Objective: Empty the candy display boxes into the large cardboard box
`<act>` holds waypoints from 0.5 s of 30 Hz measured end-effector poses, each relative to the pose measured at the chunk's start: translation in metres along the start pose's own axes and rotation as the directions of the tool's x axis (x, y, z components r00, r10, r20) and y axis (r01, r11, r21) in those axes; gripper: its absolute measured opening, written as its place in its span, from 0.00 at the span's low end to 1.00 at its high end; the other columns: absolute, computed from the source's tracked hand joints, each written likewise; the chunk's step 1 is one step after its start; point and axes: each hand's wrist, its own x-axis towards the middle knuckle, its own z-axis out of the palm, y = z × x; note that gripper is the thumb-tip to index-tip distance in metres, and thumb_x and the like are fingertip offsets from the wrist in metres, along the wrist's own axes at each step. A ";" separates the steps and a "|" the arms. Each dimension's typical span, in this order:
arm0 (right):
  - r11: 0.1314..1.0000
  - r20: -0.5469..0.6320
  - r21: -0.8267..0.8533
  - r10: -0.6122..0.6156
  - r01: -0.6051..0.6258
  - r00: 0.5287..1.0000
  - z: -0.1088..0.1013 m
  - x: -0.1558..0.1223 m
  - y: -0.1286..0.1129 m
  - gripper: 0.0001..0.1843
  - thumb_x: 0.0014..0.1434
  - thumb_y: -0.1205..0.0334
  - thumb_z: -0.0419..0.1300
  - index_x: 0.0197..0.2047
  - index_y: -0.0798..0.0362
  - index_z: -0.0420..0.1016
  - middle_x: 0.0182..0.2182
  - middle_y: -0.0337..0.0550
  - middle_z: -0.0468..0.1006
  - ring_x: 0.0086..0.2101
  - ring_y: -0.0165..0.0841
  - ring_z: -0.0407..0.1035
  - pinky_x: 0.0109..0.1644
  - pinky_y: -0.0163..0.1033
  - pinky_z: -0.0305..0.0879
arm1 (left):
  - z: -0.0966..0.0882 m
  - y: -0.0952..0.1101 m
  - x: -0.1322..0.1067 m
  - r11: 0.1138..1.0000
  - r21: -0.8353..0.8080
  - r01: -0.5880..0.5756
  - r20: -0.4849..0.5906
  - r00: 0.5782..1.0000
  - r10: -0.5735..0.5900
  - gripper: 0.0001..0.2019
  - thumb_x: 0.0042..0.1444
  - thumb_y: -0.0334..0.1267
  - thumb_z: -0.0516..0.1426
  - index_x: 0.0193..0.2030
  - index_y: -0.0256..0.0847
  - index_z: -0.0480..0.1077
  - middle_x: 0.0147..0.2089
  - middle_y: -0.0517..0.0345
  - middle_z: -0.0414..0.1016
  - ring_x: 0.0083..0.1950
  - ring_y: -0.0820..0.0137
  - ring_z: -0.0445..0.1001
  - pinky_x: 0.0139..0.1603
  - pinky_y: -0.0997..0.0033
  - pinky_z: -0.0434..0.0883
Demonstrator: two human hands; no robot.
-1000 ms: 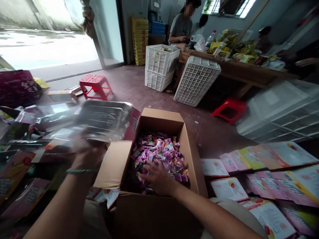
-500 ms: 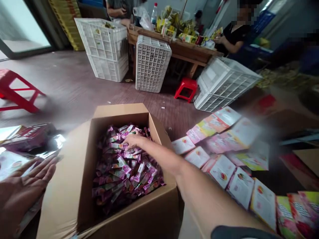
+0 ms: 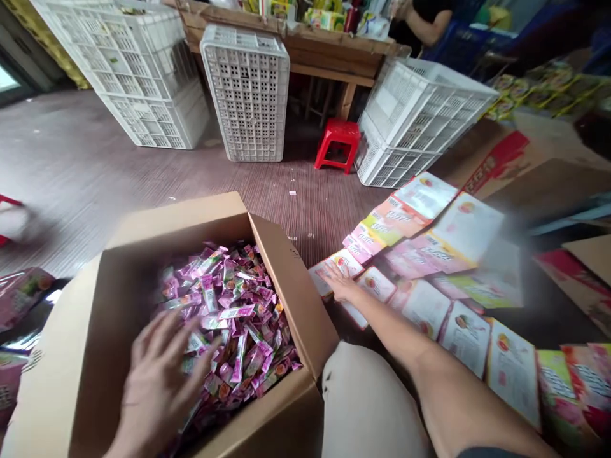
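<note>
I'm seeing left hand (image 3: 160,375) blurred, spread over pink candy sachets (image 3: 233,305) in brown cardboard box (image 3: 286,280); right hand (image 3: 341,286), earlier inside, now lying flat on white printed pouch (image 3: 344,262).

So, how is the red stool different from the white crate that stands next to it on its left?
The red stool is solid red plastic with open legs; the white crate is white with walls full of holes. The stool is much lower, while the crate rises well above it, up to the wooden table. The stool sits partly under the table; the crate stands before it. Both rest on the floor.
</note>
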 end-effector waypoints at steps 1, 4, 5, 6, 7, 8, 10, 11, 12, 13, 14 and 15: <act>0.998 0.006 -0.015 -0.057 0.057 0.998 0.008 0.007 -0.001 0.57 0.48 0.75 0.67 0.80 0.52 0.55 0.80 0.60 0.44 0.77 0.59 0.37 0.77 0.73 0.33 | 0.017 0.025 0.001 0.978 0.004 -0.209 0.064 0.976 0.208 0.20 0.68 0.51 0.56 0.57 0.42 0.79 0.71 0.44 0.71 0.76 0.44 0.61 0.73 0.38 0.67; 0.977 0.009 -0.042 -0.210 0.210 0.978 0.018 0.035 -0.009 0.55 0.51 0.74 0.65 0.80 0.49 0.54 0.80 0.54 0.44 0.78 0.54 0.32 0.78 0.71 0.30 | 0.075 0.091 0.009 0.836 -0.098 -0.540 0.259 0.797 0.546 0.18 0.71 0.41 0.56 0.64 0.45 0.76 0.71 0.53 0.73 0.80 0.51 0.56 0.79 0.43 0.60; 0.970 0.012 -0.044 -0.239 0.240 0.971 0.020 0.044 -0.012 0.54 0.52 0.73 0.66 0.80 0.47 0.55 0.80 0.53 0.47 0.78 0.54 0.33 0.78 0.71 0.31 | 0.094 0.105 0.013 0.823 -0.119 -0.555 0.322 0.763 0.561 0.19 0.71 0.42 0.56 0.65 0.45 0.76 0.69 0.54 0.75 0.79 0.51 0.57 0.79 0.42 0.60; 0.966 0.013 -0.043 -0.257 0.257 0.966 0.022 0.051 -0.013 0.55 0.51 0.73 0.67 0.79 0.45 0.55 0.79 0.53 0.50 0.78 0.55 0.35 0.77 0.72 0.33 | 0.111 0.115 0.016 0.827 -0.125 -0.549 0.386 0.741 0.550 0.19 0.71 0.45 0.57 0.64 0.44 0.77 0.66 0.53 0.77 0.78 0.51 0.61 0.79 0.41 0.61; 0.963 0.011 -0.040 -0.265 0.266 0.964 0.024 0.055 -0.014 0.56 0.50 0.73 0.69 0.79 0.44 0.56 0.79 0.54 0.51 0.77 0.57 0.37 0.77 0.74 0.35 | 0.126 0.121 0.018 0.838 -0.109 -0.535 0.456 0.722 0.520 0.18 0.71 0.47 0.57 0.60 0.42 0.79 0.62 0.51 0.81 0.74 0.50 0.66 0.78 0.40 0.61; 0.962 0.007 -0.035 -0.270 0.270 0.963 0.027 0.058 -0.015 0.57 0.49 0.73 0.70 0.79 0.43 0.55 0.78 0.55 0.52 0.77 0.59 0.39 0.76 0.75 0.38 | 0.137 0.123 0.021 0.850 -0.069 -0.521 0.527 0.705 0.475 0.18 0.71 0.49 0.57 0.54 0.39 0.82 0.57 0.48 0.83 0.70 0.50 0.71 0.78 0.39 0.60; 0.961 -0.005 -0.027 -0.276 0.275 0.961 0.029 0.055 -0.014 0.60 0.48 0.74 0.71 0.80 0.44 0.53 0.78 0.57 0.52 0.76 0.61 0.42 0.74 0.77 0.45 | 0.151 0.123 0.023 0.851 0.029 -0.524 0.628 0.672 0.392 0.20 0.69 0.51 0.58 0.44 0.36 0.84 0.47 0.42 0.85 0.61 0.49 0.78 0.79 0.37 0.58; 0.960 -0.011 -0.028 -0.278 0.278 0.961 0.029 0.051 -0.014 0.61 0.49 0.75 0.71 0.80 0.45 0.51 0.78 0.58 0.52 0.76 0.62 0.42 0.74 0.76 0.47 | 0.155 0.121 0.023 0.844 0.069 -0.531 0.657 0.662 0.362 0.20 0.68 0.51 0.59 0.41 0.34 0.84 0.43 0.41 0.85 0.57 0.49 0.80 0.79 0.37 0.57; 0.959 -0.015 -0.033 -0.281 0.280 0.960 0.027 0.046 -0.013 0.63 0.49 0.75 0.72 0.81 0.45 0.49 0.78 0.59 0.51 0.76 0.62 0.42 0.73 0.76 0.50 | 0.158 0.119 0.023 0.840 0.098 -0.533 0.670 0.660 0.340 0.20 0.67 0.50 0.60 0.40 0.33 0.85 0.41 0.40 0.84 0.55 0.49 0.81 0.80 0.37 0.56; 0.958 -0.016 -0.043 -0.283 0.283 0.959 0.024 0.039 -0.012 0.64 0.48 0.74 0.74 0.81 0.46 0.47 0.78 0.60 0.50 0.76 0.63 0.41 0.73 0.75 0.52 | 0.161 0.116 0.022 0.841 0.112 -0.530 0.672 0.663 0.329 0.19 0.65 0.49 0.60 0.39 0.33 0.85 0.39 0.40 0.84 0.53 0.49 0.81 0.79 0.37 0.56; 0.956 -0.015 -0.057 -0.288 0.286 0.958 0.020 0.031 -0.010 0.66 0.48 0.73 0.75 0.82 0.45 0.46 0.78 0.61 0.50 0.76 0.63 0.41 0.72 0.73 0.54 | 0.164 0.112 0.020 0.845 0.108 -0.524 0.668 0.667 0.329 0.18 0.63 0.47 0.61 0.37 0.33 0.85 0.37 0.40 0.84 0.51 0.49 0.82 0.79 0.37 0.58; 0.953 -0.011 -0.076 -0.295 0.293 0.956 0.015 0.023 -0.008 0.67 0.48 0.71 0.77 0.82 0.44 0.45 0.79 0.60 0.49 0.76 0.62 0.41 0.72 0.71 0.57 | 0.169 0.108 0.018 0.852 0.095 -0.515 0.660 0.673 0.334 0.16 0.62 0.45 0.61 0.35 0.33 0.85 0.36 0.41 0.83 0.49 0.49 0.82 0.78 0.37 0.59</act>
